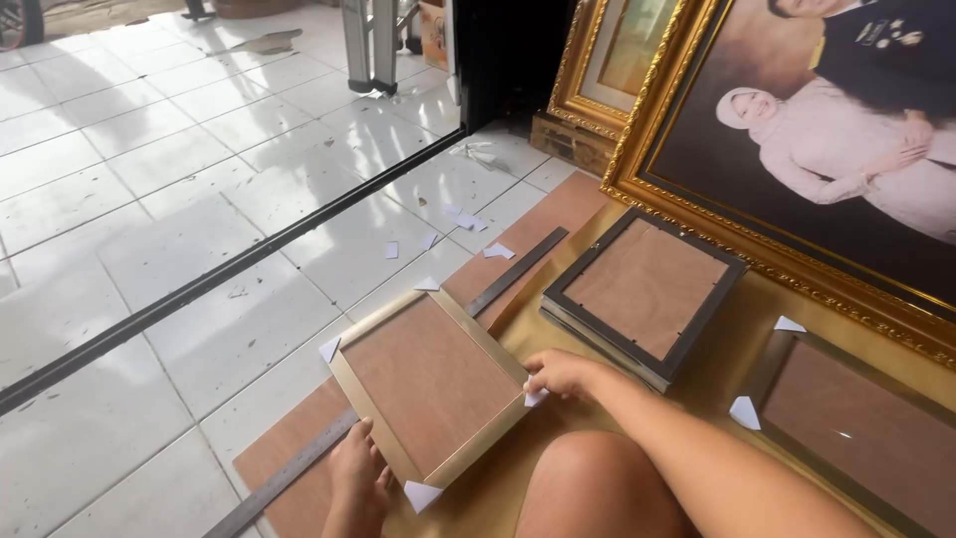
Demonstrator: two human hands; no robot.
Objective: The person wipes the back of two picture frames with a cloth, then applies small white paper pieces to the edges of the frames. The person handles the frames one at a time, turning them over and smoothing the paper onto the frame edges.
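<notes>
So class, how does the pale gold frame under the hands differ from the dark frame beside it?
The pale gold frame has white paper corner pieces; the dark frame shows none. The left hand and right hand touch the gold frame; the dark one lies untouched. Both lie face down, showing brown backing boards.

A frame (433,384) is laid face down on a board (289,468) on the floor, over a long ruler (299,468), with the left hand (357,483) at its near edge, the right hand (563,374) at its right corner, and a stack of frames (642,294) placed to its right, before a large leaning portrait (797,159)
</notes>
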